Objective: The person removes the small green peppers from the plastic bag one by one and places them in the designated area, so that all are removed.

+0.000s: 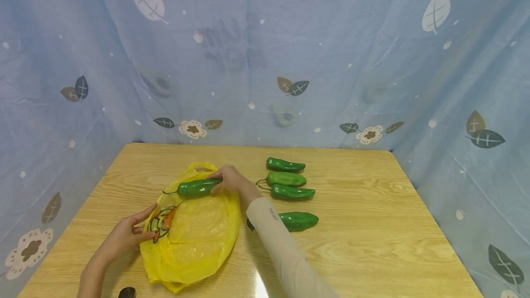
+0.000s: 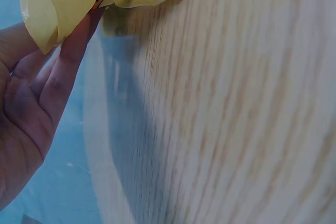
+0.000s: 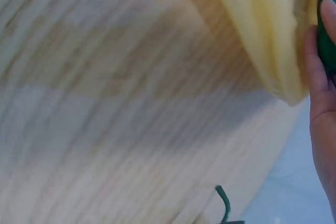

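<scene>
A yellow plastic bag [image 1: 198, 229] lies spread on the left of the table, its mouth facing up. My left hand [image 1: 126, 233] pinches its left edge between thumb and fingers, beside an orange patch with dark lines [image 1: 162, 222]. In the left wrist view the bag's yellow film [image 2: 68, 3] hangs over those fingers. With my right hand [image 1: 229, 180] I grip a long green pepper [image 1: 194, 188] by its thick end, at the far side of the bag's mouth. Its thin stem points left. The right wrist view shows the thumb across this pepper [image 3: 326, 51], close beside the bag.
Right of the bag lie several more green peppers: one at the back [image 1: 285, 164], two close together [image 1: 286, 179] in front of it, and another [image 1: 298, 221] partly hidden by my right sleeve. A small black object [image 1: 127, 292] shows at the near edge. A blue patterned curtain [image 1: 248, 59] surrounds the wooden table.
</scene>
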The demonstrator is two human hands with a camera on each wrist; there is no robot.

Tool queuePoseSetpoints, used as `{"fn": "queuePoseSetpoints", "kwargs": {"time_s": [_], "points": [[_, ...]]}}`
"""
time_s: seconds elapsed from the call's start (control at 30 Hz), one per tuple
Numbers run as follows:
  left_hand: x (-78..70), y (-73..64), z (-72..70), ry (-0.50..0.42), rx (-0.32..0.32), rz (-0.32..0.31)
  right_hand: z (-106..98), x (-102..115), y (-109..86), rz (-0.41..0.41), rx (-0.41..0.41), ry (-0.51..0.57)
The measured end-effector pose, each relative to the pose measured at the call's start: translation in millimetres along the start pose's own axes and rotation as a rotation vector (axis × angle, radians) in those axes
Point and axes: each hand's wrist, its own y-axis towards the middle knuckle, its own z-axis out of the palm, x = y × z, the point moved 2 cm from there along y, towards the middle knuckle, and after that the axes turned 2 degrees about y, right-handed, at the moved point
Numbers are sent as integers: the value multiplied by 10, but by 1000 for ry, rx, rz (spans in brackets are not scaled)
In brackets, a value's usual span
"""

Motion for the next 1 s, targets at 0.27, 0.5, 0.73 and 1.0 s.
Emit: {"fn": "queuePoseSetpoints", "kwargs": {"time_s": [0.27,0.5,0.73,1.0], "points": [[-20,24,-7,22,-13,34,-275,49,-53,-60,-2,32],[-6,-2,-19,25,-6,30,-484,69,-209,-117,-6,0],[-17,9,-22,11,3,30,-685,82,-560,-123,-64,74],[-5,-6,-19,18,7,42,-850,40,-913,-106,-96,133]]}}
